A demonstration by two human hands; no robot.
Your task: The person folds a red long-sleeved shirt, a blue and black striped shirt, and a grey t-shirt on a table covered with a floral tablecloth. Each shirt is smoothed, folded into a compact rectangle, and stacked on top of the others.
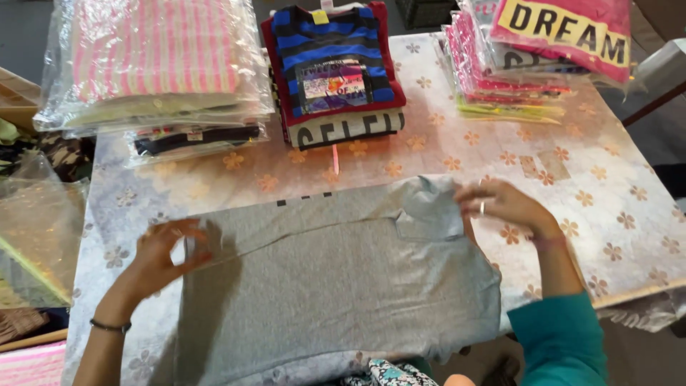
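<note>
While I look down from the head camera, the table [572, 179] fills most of my view, covered with a pale cloth printed with small orange flowers. Spread flat across its near half lies the grey garment [336, 286], back side up, its lower edge hanging just over the table's near rim. My left hand [168, 250] pinches the garment's left edge between thumb and fingers, closed on a small fold of grey cloth. My right hand [500, 204] grips the folded-over sleeve at the garment's upper right corner, fingers curled on the fabric; a ring shows on one finger.

Along the far edge stand the stacks. At the far left, a tall pile of clear plastic bags [153, 64] holds folded clothes: the top bag contains a pink-and-white striped piece, and a lower bag contains something dark. In the middle sits an unbagged stack topped by a blue-and-black striped shirt [332, 61] with red trim and a printed patch, resting on a pale folded piece with dark lettering. At the far right, another pile of clear bags [514, 78] holds pink and yellow garments, with a pink piece bearing a yellow panel on top.

Off the table's left side, a loose empty-looking clear bag [36, 229] lies crumpled; I cannot tell whether anything is inside it.
</note>
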